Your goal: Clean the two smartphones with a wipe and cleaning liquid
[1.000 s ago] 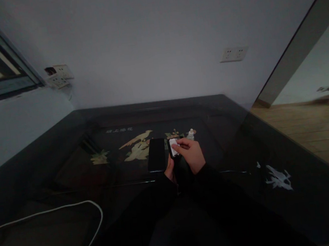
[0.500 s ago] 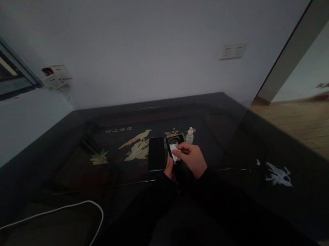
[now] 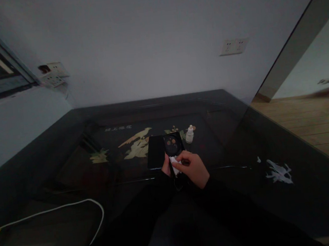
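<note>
Gripping black phone (image 3: 173,144) in left hand (image 3: 166,166) over black table (image 3: 236,139), camera side up; pinching crumpled white wad (image 3: 175,166) in right hand (image 3: 193,169) against phone's lower end, so blocking view there. Note dark slab (image 3: 156,153) just left of phone, curved white cable (image 3: 73,204) well apart at near left, torn white scraps (image 3: 279,172) well off to right, double socket (image 3: 234,46) on wall (image 3: 144,43) behind. Note small bottle (image 3: 189,135) standing upright near phone's upper right, too dim to make out any contents.
</note>
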`<state>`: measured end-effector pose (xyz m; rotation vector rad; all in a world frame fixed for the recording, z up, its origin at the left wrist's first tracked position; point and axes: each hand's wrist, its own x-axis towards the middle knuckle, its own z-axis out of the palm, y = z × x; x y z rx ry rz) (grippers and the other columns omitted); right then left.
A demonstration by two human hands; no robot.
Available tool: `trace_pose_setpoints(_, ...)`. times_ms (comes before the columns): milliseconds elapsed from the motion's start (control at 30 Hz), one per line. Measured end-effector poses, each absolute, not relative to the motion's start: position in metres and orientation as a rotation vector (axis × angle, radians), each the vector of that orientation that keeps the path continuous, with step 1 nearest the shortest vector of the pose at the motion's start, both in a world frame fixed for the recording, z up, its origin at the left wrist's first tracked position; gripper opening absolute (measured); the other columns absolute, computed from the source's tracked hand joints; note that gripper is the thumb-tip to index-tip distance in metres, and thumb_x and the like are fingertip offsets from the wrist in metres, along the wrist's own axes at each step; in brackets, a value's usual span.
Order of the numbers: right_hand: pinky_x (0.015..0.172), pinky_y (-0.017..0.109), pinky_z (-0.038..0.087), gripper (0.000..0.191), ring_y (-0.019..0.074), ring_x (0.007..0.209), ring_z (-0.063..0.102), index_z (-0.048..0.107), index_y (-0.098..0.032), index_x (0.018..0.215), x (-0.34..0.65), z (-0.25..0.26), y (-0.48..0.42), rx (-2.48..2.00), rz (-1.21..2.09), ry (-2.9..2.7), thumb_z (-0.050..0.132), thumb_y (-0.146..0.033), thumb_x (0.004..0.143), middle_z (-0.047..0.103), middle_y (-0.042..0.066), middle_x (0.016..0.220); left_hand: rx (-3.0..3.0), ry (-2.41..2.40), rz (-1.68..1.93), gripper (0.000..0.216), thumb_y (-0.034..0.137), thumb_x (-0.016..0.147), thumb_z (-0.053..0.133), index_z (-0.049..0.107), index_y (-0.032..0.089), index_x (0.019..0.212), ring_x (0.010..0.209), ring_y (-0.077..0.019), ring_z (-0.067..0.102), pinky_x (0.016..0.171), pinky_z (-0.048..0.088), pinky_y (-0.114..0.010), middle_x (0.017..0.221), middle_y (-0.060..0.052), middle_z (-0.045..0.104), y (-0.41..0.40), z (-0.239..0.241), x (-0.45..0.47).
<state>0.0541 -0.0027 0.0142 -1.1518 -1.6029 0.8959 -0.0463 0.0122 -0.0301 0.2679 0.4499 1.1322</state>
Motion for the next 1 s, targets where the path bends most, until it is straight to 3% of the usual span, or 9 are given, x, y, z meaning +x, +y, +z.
trace_pose_setpoints(167,0.046,0.02,0.035,0.012,0.0093,0.052,0.047,0.058,-0.017,0.06,0.055,0.006,-0.012,-1.197,0.899,-1.645,0.061,-0.026,0.067,0.051,-0.002,0.06,0.228,0.4,0.991,0.071,0.06,0.08,0.029,0.048,0.004,0.118,0.105,-0.0281,0.054,0.098,0.034,-0.04,0.102,-0.018,0.062,0.013,-0.03,-0.048)
trace_pose_setpoints(467,0.046,0.02,0.033,0.011,0.0085,0.049,0.044,0.058,-0.016,0.06,0.053,0.011,-0.006,-1.189,0.922,-1.634,0.061,-0.024,0.066,0.05,-0.003,0.057,0.259,0.438,1.027,0.068,0.054,0.085,0.014,0.049,0.003,0.115,0.101,-0.0271,0.057,0.095,0.035,-0.042,0.092,-0.017,0.064,0.015,-0.03,-0.047)
trace_pose_setpoints(700,0.047,0.019,0.035,0.013,0.009,0.051,0.045,0.056,-0.017,0.059,0.06,0.002,-0.013,-1.194,0.921,-1.657,0.062,-0.025,0.067,0.05,-0.003,0.055,0.268,0.435,0.978,0.068,0.06,0.081,0.026,0.05,0.007,0.116,0.1,-0.0275,0.057,0.095,0.035,-0.042,0.097,-0.016,0.064,0.018,-0.037,-0.048)
trace_pose_setpoints(1000,0.046,0.02,0.033,0.013,0.0088,0.049,0.043,0.055,-0.017,0.06,0.057,0.003,-0.012,-1.189,0.973,-1.647,0.06,-0.027,0.067,0.048,-0.003,0.056,0.214,0.47,0.968,0.074,0.058,0.084,0.013,0.04,0.002,0.125,0.101,-0.0286,0.057,0.097,0.033,-0.044,0.095,-0.018,0.064,0.018,-0.032,-0.049)
